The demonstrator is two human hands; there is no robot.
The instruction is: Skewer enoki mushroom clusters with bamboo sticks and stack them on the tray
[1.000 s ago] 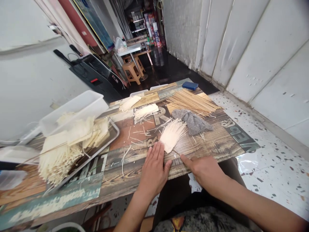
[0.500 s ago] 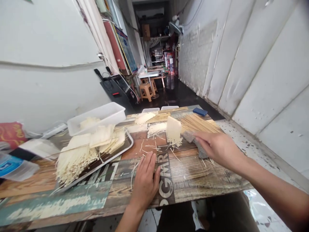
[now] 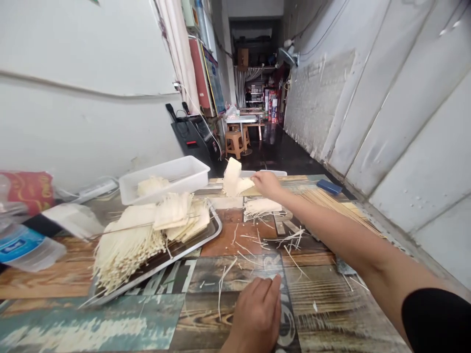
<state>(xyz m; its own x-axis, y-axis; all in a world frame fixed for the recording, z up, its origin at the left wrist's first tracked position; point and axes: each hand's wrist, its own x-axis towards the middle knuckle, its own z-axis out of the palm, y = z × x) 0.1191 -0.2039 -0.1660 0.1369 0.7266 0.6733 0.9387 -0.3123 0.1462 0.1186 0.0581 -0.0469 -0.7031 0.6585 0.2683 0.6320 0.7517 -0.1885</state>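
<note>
At the far part of the table, my right hand (image 3: 268, 185) is closed, its fingertips pinching the edge of a pale, flattened enoki mushroom bundle (image 3: 245, 185). Just left of it, another flat piece of enoki (image 3: 232, 175) stands upright. My left hand (image 3: 257, 311) rests palm down near the table's front, fingers loosely bent and holding nothing. Between the hands lie loose enoki strands (image 3: 292, 238) and a small enoki bundle (image 3: 262, 207). A metal tray (image 3: 217, 223) at left bears stacked flat enoki bundles (image 3: 128, 230), with thin skewers across them. A grey piece (image 3: 345, 266) is partly hidden under my right forearm.
A white plastic box (image 3: 184, 176) with some enoki stands behind the tray. Bamboo skewers (image 3: 342, 208) and a blue box (image 3: 329, 187) lie at the right. A plastic bottle (image 3: 29, 247) and red packet (image 3: 27, 189) are at left. Stools (image 3: 234, 142) stand beyond.
My right hand has left the grey piece and reached forward and left to the far enoki. The upright enoki piece has gone from mid-table. My left hand's fingers are more bent.
</note>
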